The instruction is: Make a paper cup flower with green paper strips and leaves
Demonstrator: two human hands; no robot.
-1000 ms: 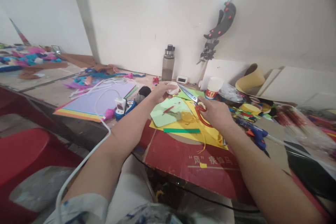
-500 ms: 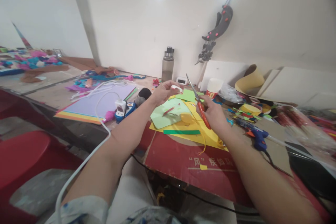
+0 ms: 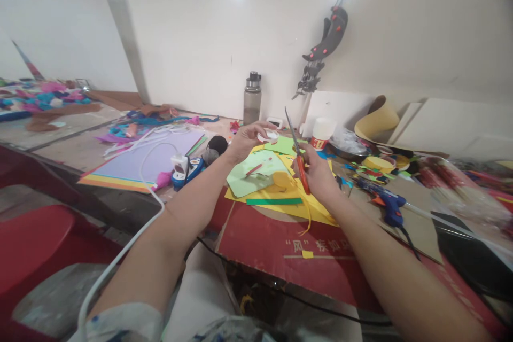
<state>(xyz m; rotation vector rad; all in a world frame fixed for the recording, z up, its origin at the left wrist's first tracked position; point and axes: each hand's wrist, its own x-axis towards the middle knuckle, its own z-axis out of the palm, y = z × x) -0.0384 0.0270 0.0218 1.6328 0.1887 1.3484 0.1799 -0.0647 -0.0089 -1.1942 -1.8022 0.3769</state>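
Note:
Above the paper, my left hand [image 3: 247, 143] pinches the edge of a small white ring [image 3: 267, 138], perhaps a paper band. My right hand [image 3: 319, 175] is closed round the orange handles of a pair of scissors [image 3: 300, 156], whose blades point up and away and look shut. The ring and the blades are apart. Beneath both hands lie a pale green sheet [image 3: 251, 175] and yellow sheets [image 3: 320, 212]. A red pencil-like stick [image 3: 254, 169] and a dark green strip [image 3: 274, 201] rest on them.
A water bottle [image 3: 252, 100] and a paper cup [image 3: 321, 133] stand behind my hands. To the right is a blue glue gun [image 3: 393, 209] with its cord. A blue power socket [image 3: 188, 172] and purple paper [image 3: 158, 157] are left. A white cable crosses my left arm.
The white ring has turned, so its round opening now shows. The scissors have shifted slightly left and stand more upright. The whole view has moved a little.

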